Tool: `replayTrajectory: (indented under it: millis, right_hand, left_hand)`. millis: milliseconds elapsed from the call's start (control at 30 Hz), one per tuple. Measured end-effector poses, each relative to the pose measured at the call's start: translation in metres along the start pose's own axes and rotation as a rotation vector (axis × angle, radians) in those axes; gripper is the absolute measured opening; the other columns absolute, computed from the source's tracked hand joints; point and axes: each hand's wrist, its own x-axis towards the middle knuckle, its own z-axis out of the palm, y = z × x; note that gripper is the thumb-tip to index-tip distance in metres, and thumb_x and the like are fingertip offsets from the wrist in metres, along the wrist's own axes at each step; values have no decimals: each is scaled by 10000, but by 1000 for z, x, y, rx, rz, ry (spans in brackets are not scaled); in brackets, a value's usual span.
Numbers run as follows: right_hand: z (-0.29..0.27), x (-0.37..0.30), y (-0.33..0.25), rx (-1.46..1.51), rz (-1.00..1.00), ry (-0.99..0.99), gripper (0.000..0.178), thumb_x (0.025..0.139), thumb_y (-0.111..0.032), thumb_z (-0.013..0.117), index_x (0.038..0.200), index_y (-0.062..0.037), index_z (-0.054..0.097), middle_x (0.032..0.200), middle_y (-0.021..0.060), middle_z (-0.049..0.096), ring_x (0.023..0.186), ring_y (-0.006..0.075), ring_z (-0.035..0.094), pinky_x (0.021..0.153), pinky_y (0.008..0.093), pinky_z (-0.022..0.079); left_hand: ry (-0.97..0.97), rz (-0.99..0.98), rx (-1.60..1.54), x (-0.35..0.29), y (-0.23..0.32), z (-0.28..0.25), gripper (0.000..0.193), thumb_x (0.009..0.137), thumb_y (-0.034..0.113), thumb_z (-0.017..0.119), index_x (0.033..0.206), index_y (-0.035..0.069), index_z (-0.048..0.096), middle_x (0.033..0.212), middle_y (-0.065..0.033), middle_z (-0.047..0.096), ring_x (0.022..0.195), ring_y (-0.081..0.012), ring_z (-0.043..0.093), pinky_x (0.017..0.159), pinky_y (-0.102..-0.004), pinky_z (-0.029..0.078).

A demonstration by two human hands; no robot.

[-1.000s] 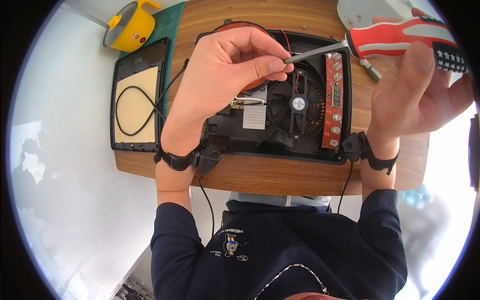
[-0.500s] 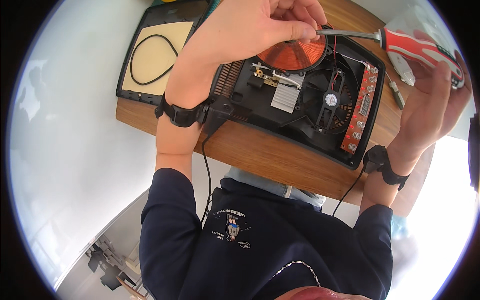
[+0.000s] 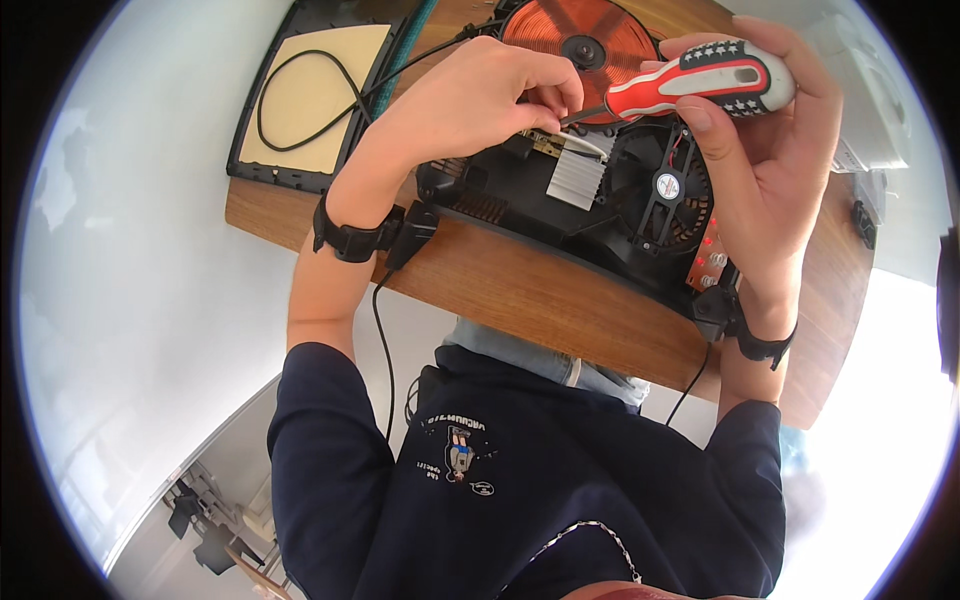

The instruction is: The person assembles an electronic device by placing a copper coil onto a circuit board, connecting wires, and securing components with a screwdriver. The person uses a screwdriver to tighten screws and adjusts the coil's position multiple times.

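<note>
My right hand (image 3: 770,150) is wrapped round the handle of a red, white and black screwdriver (image 3: 690,85), held slanting over the opened black induction cooker (image 3: 530,215). Its metal shaft runs down to the fingertips of my left hand (image 3: 500,95). Those fingers are pinched together at the tip, above the circuit parts beside the silver heat sink (image 3: 575,180); whatever lies between them is hidden. Beyond the shaft is the round copper coil (image 3: 620,40). The black cooling fan (image 3: 665,190) sits right of the heat sink, and my right wrist partly covers the red-lit control board (image 3: 708,260).
At the left lies a black cover (image 3: 235,150) with a cream sheet (image 3: 300,130) and a looped black cable (image 3: 262,110) over it. A white boxy object (image 3: 860,100) stands at the far right. The wooden table's (image 3: 500,290) front edge runs close to my body.
Both hands have come down from above the coil to beside the heat sink, bringing the screwdriver. My right hand has moved left and tilted the screwdriver, and more of the coil shows.
</note>
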Motion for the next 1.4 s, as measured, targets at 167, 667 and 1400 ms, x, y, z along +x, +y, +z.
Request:
replayTrajectory:
  millis: [167, 667, 1400]
  right_hand:
    - [4, -4, 14, 89, 52, 125, 518, 984, -44, 672, 1401, 3, 367, 1131, 143, 631, 1028, 184, 650, 932, 324, 558]
    - [2, 7, 11, -92, 377, 310, 476, 1034, -200, 656, 1421, -49, 424, 1074, 70, 649, 1000, 156, 687, 800, 266, 611]
    - [6, -3, 27, 19, 270, 174, 493, 1021, -154, 662, 1426, -42, 404, 1052, 101, 673, 990, 163, 683, 864, 277, 591]
  left_hand:
    - [59, -21, -103, -4, -9, 2, 154, 854, 6, 756, 1004, 27, 724, 893, -56, 753, 859, -147, 717, 820, -282, 552]
    - [142, -39, -288, -4, -28, 5, 174, 891, 65, 771, 1063, 62, 749, 921, -42, 763, 883, -124, 711, 827, -275, 549]
    - [-15, 154, 224, -20, -27, -3, 145, 853, 142, 802, 919, 25, 747, 762, -16, 515, 705, -143, 504, 597, -299, 381]
